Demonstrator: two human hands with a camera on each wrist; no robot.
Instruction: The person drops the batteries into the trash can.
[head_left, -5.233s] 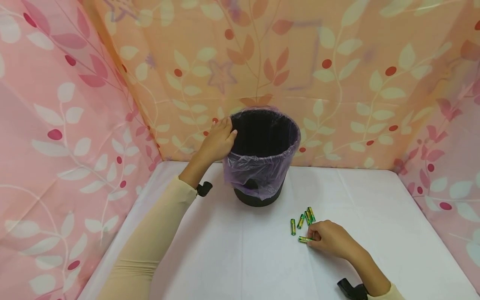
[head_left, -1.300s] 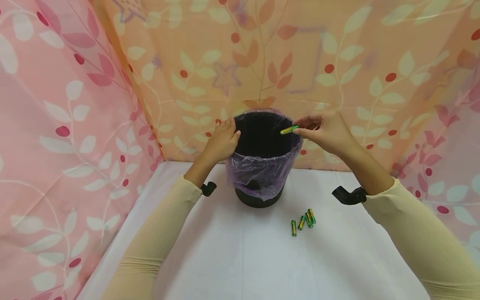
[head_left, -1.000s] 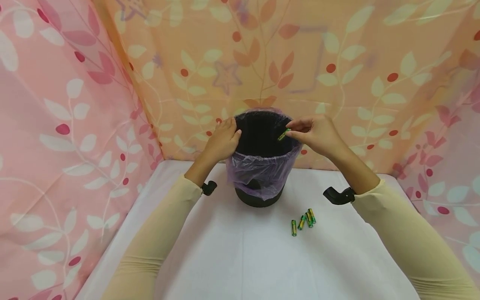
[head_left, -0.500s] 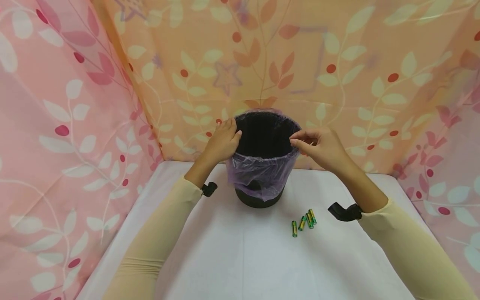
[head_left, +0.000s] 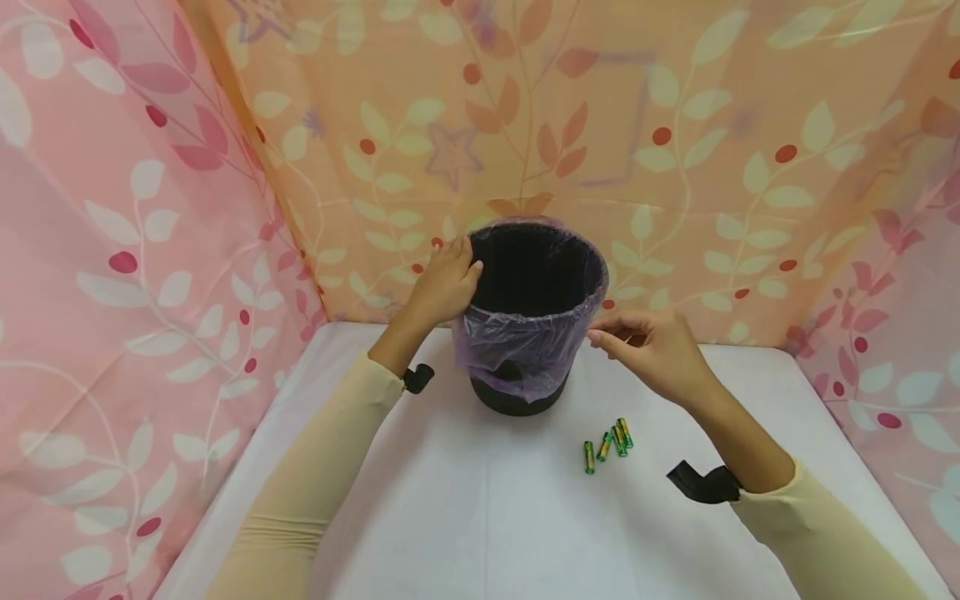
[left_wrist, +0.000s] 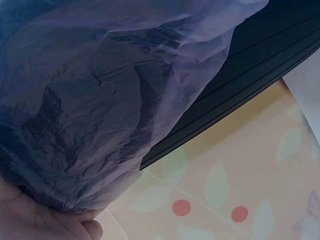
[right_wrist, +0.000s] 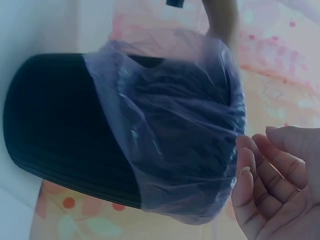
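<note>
A black trash bin (head_left: 517, 402) stands upright on the table, lined with a translucent purple bag (head_left: 517, 350) folded over its rim. My left hand (head_left: 442, 283) holds the bin's left rim through the bag, its thumb at the edge of the mouth. In the left wrist view part of that hand (left_wrist: 45, 220) shows against the bag. Just outside the bin's right side is my right hand (head_left: 652, 346), fingers loosely bent and nothing between them, as the right wrist view shows. Several green-and-yellow batteries (head_left: 588, 457) lie in a loose group on the table, in front and right of the bin.
A white cloth covers the table (head_left: 420, 517). Orange leaf-patterned fabric (head_left: 697, 183) hangs close behind the bin, and pink patterned fabric (head_left: 150, 333) walls the left side, with more at right. Each wrist wears a black camera mount (head_left: 705, 483).
My right hand carried one battery from the table to the bin's mouth and let it go inside, then drew back down and outward. My left hand stayed at the rim.
</note>
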